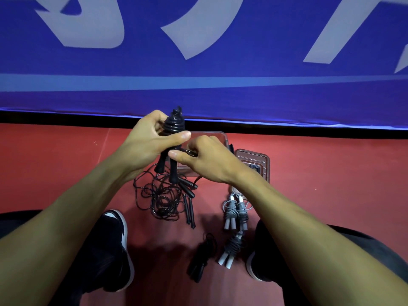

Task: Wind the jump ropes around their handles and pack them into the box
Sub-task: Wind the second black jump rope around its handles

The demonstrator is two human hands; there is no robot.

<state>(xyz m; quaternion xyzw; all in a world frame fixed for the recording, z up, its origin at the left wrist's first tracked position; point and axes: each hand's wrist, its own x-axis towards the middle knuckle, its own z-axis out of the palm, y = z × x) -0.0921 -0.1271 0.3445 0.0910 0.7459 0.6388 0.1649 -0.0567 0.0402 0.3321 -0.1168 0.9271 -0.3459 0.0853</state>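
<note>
My left hand (pixel 145 140) grips a pair of black jump rope handles (pixel 171 160) held upright, with black rope coiled round their upper part (pixel 174 123). My right hand (pixel 205 157) pinches the black rope just right of the handles. Behind my hands stands a clear plastic box (pixel 218 138), mostly hidden. Its clear lid (pixel 254 164) lies on the floor to the right. Below my hands a tangle of loose black ropes (pixel 163 199) with thin black handles (pixel 189 210) lies on the red floor.
Two wound grey jump ropes (pixel 236 212) lie right of the tangle, a third grey one (pixel 231 250) nearer me, and a wound black one (pixel 202 259) beside it. My shoes (pixel 119 250) flank the pile. A blue banner wall (pixel 198 62) closes off the far side.
</note>
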